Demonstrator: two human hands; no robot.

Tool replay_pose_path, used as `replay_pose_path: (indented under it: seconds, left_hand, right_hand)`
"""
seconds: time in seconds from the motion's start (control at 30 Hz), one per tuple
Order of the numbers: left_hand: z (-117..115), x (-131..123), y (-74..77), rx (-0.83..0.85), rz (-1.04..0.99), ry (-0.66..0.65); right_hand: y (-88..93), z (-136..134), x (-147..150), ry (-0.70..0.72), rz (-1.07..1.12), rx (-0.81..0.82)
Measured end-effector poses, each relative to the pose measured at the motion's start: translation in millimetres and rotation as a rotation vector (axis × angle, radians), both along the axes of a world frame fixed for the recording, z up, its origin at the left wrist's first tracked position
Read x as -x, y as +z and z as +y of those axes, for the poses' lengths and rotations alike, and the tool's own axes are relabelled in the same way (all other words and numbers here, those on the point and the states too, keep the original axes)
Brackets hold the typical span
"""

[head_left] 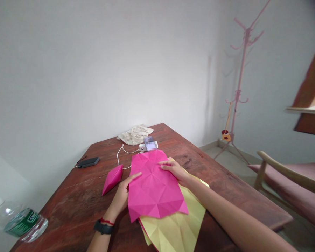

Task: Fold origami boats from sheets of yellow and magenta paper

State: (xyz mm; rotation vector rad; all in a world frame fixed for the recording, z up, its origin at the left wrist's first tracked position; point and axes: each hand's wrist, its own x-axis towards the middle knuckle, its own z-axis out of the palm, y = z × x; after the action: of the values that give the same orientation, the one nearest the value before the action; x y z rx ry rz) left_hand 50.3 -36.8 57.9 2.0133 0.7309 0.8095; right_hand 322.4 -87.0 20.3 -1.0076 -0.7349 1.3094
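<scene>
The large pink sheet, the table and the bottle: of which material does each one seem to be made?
Pink sheet: matte paper, it seems, from its crisp, sharp creases.
Table: reddish-brown wood, judging by the streaky grain; the slight sheen suggests varnish.
Bottle: probably clear, glossy plastic, being see-through with bright reflections.

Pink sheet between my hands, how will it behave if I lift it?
The pink sheet looks like thin paper, so probably light. Its many creases suggest it may bend along those lines. It overlaps the yellow sheet, so it might slide across it.
</scene>
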Motion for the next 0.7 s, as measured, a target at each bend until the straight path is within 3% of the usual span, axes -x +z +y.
replay_pose_path:
  seconds: [0.47, 0.6, 0.7]
  left_hand:
    - [0.5, 0.2, 2.1, 0.128, -0.036, -0.006]
    - [3.2, 1.7, 4.7, 0.144, -0.109, 0.006]
    - [8.4, 2.6, 2.8, 0.179, -0.186, 0.109]
  right_hand:
    - [7.4, -5.7, -1.7, 0.123, -0.024, -0.025]
    - [9.3, -5.2, -0.1, 0.028, 0.067, -0.076]
    - [8.6, -2.9, -2.2, -0.03, 0.118, -0.081]
